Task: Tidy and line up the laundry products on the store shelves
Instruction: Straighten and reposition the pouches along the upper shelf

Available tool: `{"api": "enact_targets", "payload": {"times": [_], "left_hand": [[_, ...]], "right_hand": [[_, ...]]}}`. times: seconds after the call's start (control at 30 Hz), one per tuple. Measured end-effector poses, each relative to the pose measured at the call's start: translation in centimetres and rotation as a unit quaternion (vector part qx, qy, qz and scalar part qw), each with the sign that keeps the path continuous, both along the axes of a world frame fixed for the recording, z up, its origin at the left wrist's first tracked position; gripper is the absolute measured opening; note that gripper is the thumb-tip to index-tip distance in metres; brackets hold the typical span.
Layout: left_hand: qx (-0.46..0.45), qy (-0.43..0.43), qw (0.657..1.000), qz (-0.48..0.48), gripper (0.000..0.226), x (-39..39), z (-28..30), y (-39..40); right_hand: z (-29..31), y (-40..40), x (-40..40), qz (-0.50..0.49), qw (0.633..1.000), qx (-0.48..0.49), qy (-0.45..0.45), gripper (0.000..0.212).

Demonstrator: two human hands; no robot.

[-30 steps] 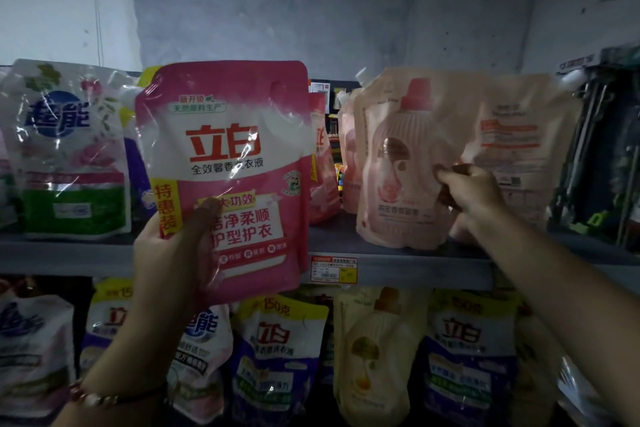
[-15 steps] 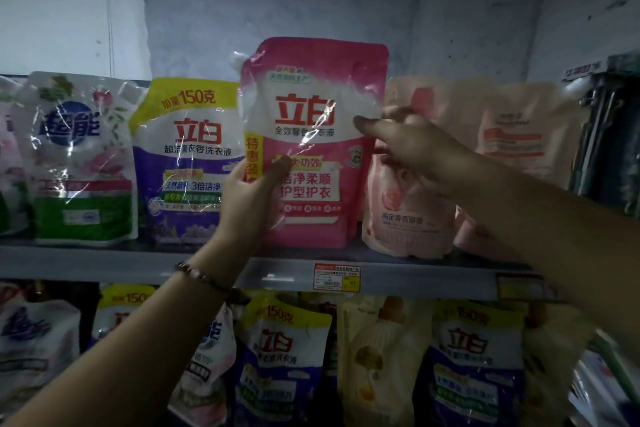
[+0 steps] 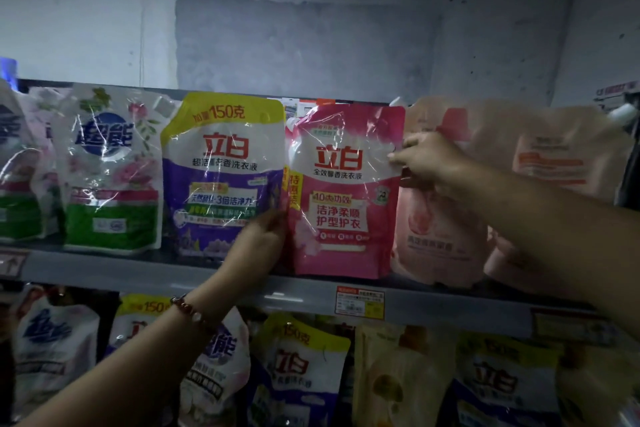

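Pink pouch [image 3: 343, 198] stands on the upper shelf [image 3: 138, 269], and both hands are on it: the left hand [image 3: 258, 246] pinches its lower left edge, the right hand [image 3: 424, 158] pinches the upper right edge, fingers curled onto the film. Left of the low grip sits the purple pouch [image 3: 221, 177], touching or overlapping that edge; right of the high grip leans the peach pouch [image 3: 440, 229]. Best play here, by the look of it: seat the base flat, square the face forward, then ease off the top grip last, since a soft pouch slumps. Material is glossy crinkled plastic, glare streaks everywhere, flat-sided with rounded corners and a spout corner up top left.
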State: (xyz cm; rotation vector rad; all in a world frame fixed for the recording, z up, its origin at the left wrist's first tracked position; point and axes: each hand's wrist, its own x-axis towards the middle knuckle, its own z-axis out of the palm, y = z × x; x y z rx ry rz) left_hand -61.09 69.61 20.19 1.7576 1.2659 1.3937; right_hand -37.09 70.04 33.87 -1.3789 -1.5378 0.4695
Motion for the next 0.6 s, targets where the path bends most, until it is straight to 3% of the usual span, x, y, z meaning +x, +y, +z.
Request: {"api": "enact_targets", "payload": {"times": [0.07, 0.13, 0.27, 0.4, 0.47, 0.6], "left_hand": [[-0.005, 0.143, 0.990, 0.011, 0.016, -0.5, -0.5, 0.0], [0.012, 0.204, 0.978, 0.031, 0.012, -0.9, -0.8, 0.2], [0.042, 0.265, 0.960, 0.081, 0.014, -1.3, -0.6, 0.3], [0.058, 0.299, 0.947, 0.097, 0.013, -1.4, -0.5, 0.2], [0.058, 0.308, 0.944, 0.100, 0.013, -1.4, -0.3, 0.0], [0.061, 0.319, 0.940, 0.108, 0.016, -1.3, -0.1, -0.3]], "right_hand": [[1.5, 0.0, -0.3, 0.011, 1.000, 0.007, -0.019, 0.012], [2.9, 0.2, -1.0, 0.034, 0.999, 0.009, -0.029, 0.020], [4.6, 1.3, -2.5, 0.041, 0.992, -0.020, -0.121, 0.036], [6.7, 2.1, -4.3, -0.037, 0.967, 0.061, -0.243, 0.058], [7.6, 2.4, -5.5, -0.029, 0.948, 0.058, -0.311, 0.066], [7.9, 3.6, -8.2, -0.008, 0.886, 0.021, -0.464, 0.048]]}}
